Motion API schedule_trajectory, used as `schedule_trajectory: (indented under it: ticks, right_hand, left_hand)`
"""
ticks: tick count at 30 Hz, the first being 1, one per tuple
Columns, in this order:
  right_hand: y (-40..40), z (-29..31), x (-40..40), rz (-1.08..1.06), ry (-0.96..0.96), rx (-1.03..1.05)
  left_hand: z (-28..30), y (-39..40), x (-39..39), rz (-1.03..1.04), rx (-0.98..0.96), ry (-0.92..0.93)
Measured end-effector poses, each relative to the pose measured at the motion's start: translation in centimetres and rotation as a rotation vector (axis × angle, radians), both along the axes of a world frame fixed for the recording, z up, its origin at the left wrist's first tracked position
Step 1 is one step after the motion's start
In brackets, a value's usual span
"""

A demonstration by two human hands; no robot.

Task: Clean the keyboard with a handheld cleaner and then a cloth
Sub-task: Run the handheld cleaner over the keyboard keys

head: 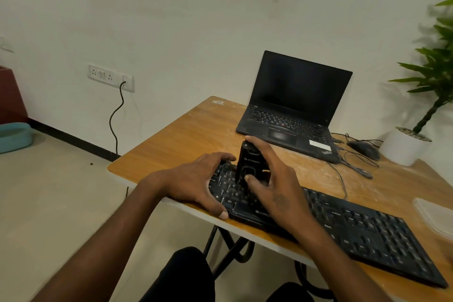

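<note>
A long black keyboard (pixel 362 233) lies along the front edge of the wooden table (pixel 196 130). A black handheld cleaner (pixel 250 162) stands upright on the keyboard's left part. My right hand (pixel 272 184) grips the cleaner, with fingers over its top and the thumb on its front. My left hand (pixel 198 181) holds the keyboard's left end, fingers curled over its far edge and thumb on the near edge. No cloth is clearly in view.
An open black laptop (pixel 294 110) with a dark screen sits behind the keyboard. A mouse (pixel 364 149) with loose cables and a white potted plant (pixel 407 142) stand at the right. A clear plastic item (pixel 434 216) lies at the right edge.
</note>
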State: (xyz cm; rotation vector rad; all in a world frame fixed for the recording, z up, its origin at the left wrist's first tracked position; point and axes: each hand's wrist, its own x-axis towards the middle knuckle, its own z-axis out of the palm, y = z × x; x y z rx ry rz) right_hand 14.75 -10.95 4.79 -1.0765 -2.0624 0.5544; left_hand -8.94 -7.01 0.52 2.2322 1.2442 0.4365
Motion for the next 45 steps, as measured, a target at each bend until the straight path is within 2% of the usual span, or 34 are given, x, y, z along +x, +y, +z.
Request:
schedule_trajectory:
  ticks: [7, 19, 28, 33, 37, 40, 45]
  right_hand:
    - [-5.2, -0.2, -0.5, 0.13, -0.057, 0.03]
    - [3.8, 0.1, -1.4, -0.088, -0.088, 0.082]
    - [-3.6, -0.2, -1.9, 0.11, -0.054, 0.043]
    - [-2.8, 0.2, -1.8, 0.113, -0.019, 0.029]
    - [1.3, 0.4, -1.8, 0.024, -0.017, 0.04]
    - [3.6, 0.6, -1.7, -0.019, 0.011, 0.001]
    - [2.7, 0.9, -1.5, 0.018, 0.021, -0.022]
  left_hand:
    - [0.2, -0.3, 0.2, 0.0, 0.029, -0.014]
    - [0.3, -0.4, 0.1, 0.012, 0.002, 0.008]
    - [0.5, -0.4, 0.3, -0.002, 0.049, 0.014]
    - [0.3, -0.5, 0.3, -0.001, 0.056, -0.036]
    - [0.3, -0.5, 0.0, -0.008, 0.004, -0.053]
    - [0.6, -0.4, -1.1, -0.057, -0.118, -0.105]
    - [0.8, -0.3, -3.6, -0.065, -0.167, -0.137]
